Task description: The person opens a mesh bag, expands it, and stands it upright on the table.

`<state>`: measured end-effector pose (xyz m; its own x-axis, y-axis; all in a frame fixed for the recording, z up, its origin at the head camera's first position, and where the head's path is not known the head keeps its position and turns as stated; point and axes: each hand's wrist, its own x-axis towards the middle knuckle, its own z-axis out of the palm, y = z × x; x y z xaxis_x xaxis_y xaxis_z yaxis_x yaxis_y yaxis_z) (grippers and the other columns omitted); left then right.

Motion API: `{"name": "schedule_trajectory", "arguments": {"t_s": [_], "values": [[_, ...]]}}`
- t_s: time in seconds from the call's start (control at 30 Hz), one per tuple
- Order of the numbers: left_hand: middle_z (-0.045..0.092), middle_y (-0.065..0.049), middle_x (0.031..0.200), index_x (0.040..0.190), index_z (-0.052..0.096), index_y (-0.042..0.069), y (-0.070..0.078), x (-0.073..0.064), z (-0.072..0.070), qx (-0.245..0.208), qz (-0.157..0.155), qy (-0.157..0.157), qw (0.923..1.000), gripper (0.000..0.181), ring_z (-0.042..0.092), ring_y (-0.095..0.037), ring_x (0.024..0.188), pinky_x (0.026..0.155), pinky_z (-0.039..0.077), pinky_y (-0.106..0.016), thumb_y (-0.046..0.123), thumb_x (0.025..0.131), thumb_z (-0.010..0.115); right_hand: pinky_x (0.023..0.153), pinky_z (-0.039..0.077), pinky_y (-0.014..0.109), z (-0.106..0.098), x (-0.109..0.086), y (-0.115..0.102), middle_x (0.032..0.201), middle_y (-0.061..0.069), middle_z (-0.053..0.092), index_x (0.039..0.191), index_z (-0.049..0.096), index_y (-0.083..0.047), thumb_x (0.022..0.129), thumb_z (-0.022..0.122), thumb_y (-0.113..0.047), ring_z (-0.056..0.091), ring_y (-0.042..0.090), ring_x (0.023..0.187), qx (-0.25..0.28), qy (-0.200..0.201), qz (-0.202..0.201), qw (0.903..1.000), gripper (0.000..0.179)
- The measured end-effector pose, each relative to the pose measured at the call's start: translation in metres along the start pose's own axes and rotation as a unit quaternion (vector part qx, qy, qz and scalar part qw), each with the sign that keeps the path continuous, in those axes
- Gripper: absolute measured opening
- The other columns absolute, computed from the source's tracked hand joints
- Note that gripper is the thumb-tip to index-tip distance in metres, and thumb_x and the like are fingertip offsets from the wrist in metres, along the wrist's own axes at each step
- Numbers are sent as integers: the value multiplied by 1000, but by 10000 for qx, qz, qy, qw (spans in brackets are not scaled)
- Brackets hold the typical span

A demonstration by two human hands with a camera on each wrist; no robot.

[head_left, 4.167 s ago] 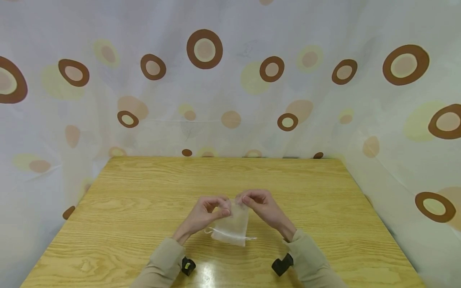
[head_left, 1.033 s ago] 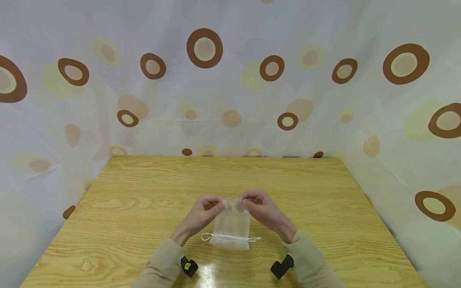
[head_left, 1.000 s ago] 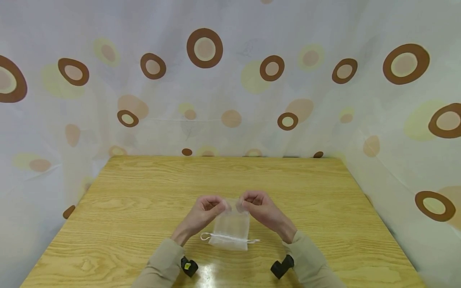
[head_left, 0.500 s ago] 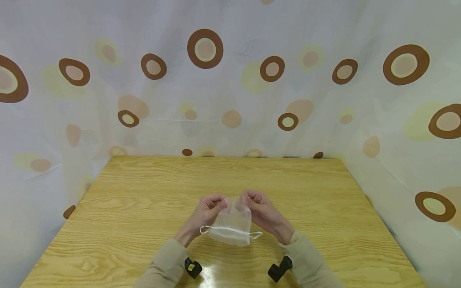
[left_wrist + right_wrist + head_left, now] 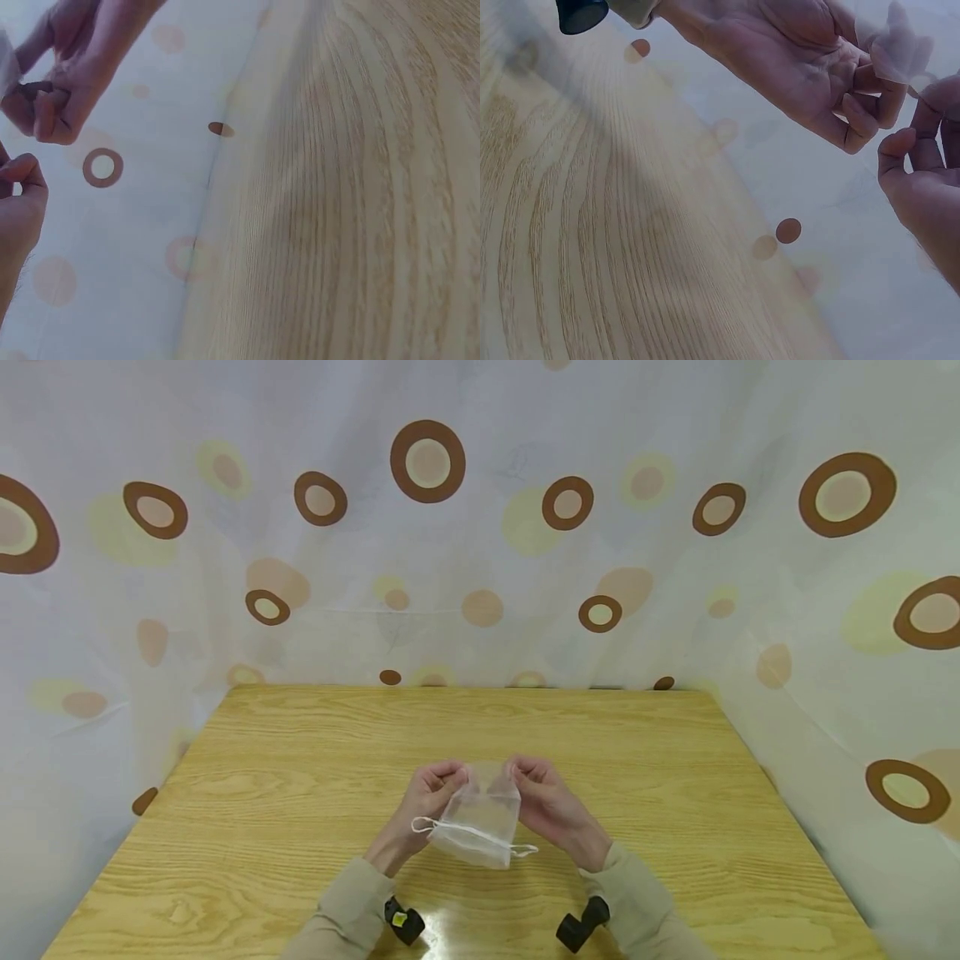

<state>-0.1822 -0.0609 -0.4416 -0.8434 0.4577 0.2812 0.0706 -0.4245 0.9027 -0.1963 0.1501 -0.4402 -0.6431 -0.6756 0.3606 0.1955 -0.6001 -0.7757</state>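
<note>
A sheer white drawstring pouch (image 5: pixel 482 817) hangs between both hands above the table, its far edge pinched on either side. My left hand (image 5: pixel 426 802) holds the left corner between thumb and fingers, and my right hand (image 5: pixel 553 806) grips the right corner. White drawstrings (image 5: pixel 472 832) cross the near end, with a loop sticking out on each side. Nothing shows inside the see-through fabric. In the right wrist view, some pouch fabric (image 5: pixel 900 46) covers part of the left fingers. The left wrist view shows both hands at its left edge, with the pouch mostly out of frame.
The wood-grain table (image 5: pixel 300 760) extends around the hands. A white curtain (image 5: pixel 480 543) with brown and beige circles encloses its back and sides. Black wrist cameras (image 5: pixel 405 921) hang below the beige sleeves (image 5: pixel 637 893).
The pouch's near end has lifted and swung slightly left, now lying at a slant. Both hands keep hold, with fingertips slightly farther apart than at the earliest frame.
</note>
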Motion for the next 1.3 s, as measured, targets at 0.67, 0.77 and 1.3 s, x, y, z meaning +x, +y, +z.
{"name": "schedule_trajectory", "arguments": {"t_s": [0.67, 0.77, 1.3], "values": [[66, 19, 83, 88, 68, 28, 4, -1, 1, -464, -60, -174, 9988, 19, 61, 5, 74, 65, 51, -11, 33, 103, 58, 91, 48, 23, 2, 0, -4, 100, -6, 72, 100, 70, -12, 110, 33, -6, 63, 8, 97, -25, -124, -146, 9998, 39], [65, 18, 84, 88, 68, 27, 4, 0, 0, -617, -39, -262, 9977, 21, 60, 5, 76, 66, 51, -11, 33, 104, 56, 86, 48, 22, 2, -1, -4, 96, -7, 70, 99, 70, -13, 109, 33, -3, 62, 7, 91, -28, -26, -122, 9999, 40], [65, 12, 105, 120, 60, 26, 2, 0, -10, -745, -618, 127, 9952, 19, 65, -2, 94, 82, 55, -18, 19, 108, 46, 82, 51, 20, -6, -5, -1, 91, -9, 67, 97, 70, -15, 109, 39, -7, 61, 4, 85, -448, 939, 342, 9940, 34]]}}
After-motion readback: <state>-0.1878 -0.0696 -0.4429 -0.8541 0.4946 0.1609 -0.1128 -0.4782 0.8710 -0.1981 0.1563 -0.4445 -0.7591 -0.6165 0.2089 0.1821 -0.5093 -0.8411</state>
